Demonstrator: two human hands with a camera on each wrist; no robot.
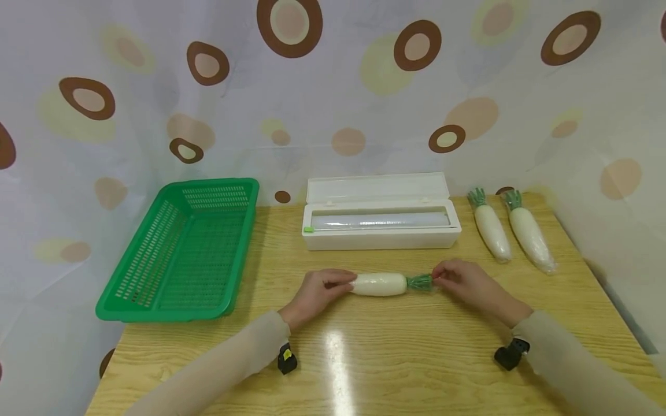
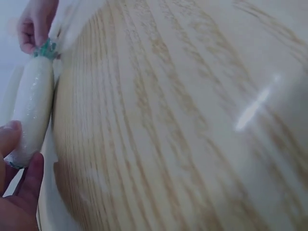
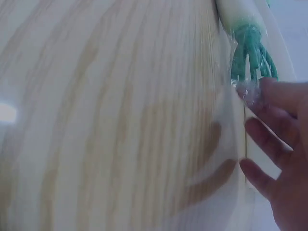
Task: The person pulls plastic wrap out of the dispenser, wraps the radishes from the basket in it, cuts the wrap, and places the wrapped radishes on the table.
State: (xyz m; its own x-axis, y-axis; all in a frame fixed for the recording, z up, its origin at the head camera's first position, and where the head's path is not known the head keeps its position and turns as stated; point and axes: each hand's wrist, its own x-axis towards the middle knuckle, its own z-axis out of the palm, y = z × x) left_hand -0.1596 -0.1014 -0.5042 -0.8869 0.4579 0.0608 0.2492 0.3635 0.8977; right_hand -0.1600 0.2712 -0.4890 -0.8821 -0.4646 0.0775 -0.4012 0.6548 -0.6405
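A white radish [image 1: 378, 285] with green stem stubs [image 1: 419, 282] lies crosswise in front of me, covered in clear plastic film. My left hand [image 1: 324, 293] holds its blunt left end between thumb and fingers; in the left wrist view the thumb and a finger [image 2: 32, 178] sit on either side of that end. At the stem end, my right hand [image 1: 468, 287] pinches the loose film [image 3: 249, 92] just past the green stubs, as the right wrist view shows. The other right fingers [image 3: 262, 137] are spread below the pinch.
Behind the radish stands a white cling film box [image 1: 382, 238], its lid raised and a roll [image 1: 380, 220] inside. Two more wrapped radishes, a shorter one [image 1: 492, 232] and a longer one [image 1: 532, 238], lie at the right back. A green plastic basket [image 1: 241, 254] stands at the left.
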